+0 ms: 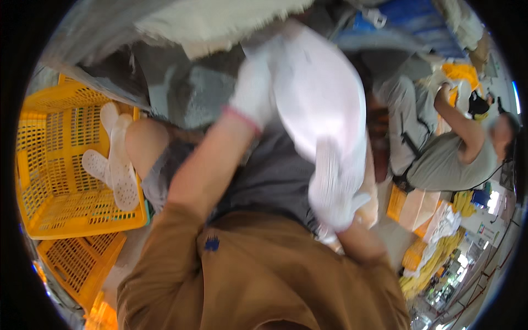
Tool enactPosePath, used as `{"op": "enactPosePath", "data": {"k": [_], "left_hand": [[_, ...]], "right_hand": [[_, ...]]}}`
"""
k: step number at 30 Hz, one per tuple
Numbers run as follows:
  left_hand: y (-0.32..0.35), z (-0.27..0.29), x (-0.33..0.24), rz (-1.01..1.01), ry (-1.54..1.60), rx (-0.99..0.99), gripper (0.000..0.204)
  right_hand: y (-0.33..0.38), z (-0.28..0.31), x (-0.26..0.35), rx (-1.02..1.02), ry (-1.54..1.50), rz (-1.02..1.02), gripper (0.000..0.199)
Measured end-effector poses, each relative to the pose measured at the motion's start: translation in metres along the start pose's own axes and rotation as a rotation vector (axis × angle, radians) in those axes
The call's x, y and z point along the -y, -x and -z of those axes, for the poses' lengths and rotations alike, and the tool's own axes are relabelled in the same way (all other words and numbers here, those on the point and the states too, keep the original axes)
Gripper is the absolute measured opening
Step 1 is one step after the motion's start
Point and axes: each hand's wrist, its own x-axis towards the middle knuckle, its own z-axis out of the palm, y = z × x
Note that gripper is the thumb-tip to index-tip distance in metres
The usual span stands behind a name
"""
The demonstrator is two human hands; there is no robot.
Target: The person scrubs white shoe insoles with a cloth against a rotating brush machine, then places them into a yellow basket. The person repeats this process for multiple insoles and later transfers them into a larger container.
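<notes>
Both my hands wear white knit gloves. A large, flat, pale white-pink piece with a rounded outline [322,91] is between them above my lap, blurred by motion; its kind is not clear. My left hand [257,82], with a pink cuff at the wrist, is closed on its far left edge; the fingertips are smeared. At the near end, my right hand [333,190] grips the piece, fingers lying along its surface and thumb out to the right.
A yellow plastic crate [33,181] stands at the left, with several perforated white insoles [125,187] over its rim. Another yellow crate [82,264] is below it. Grey machinery with cloth [214,27] is ahead. At the right a co-worker [459,162] sits beside yellow bins [396,203].
</notes>
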Motion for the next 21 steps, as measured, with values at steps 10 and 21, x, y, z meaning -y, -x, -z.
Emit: {"op": "enactPosePath", "data": {"k": [10,21], "left_hand": [[-0.016,0.136,-0.124,0.054,-1.629,-0.437,0.102],[0.06,0.098,-0.113,-0.047,-1.356,0.058,0.097]], "right_hand": [[-0.137,-0.149,-0.055,0.081,-0.516,-0.1,0.018],[-0.162,-0.198,-0.066,0.34,-0.099,0.192,0.027]]}}
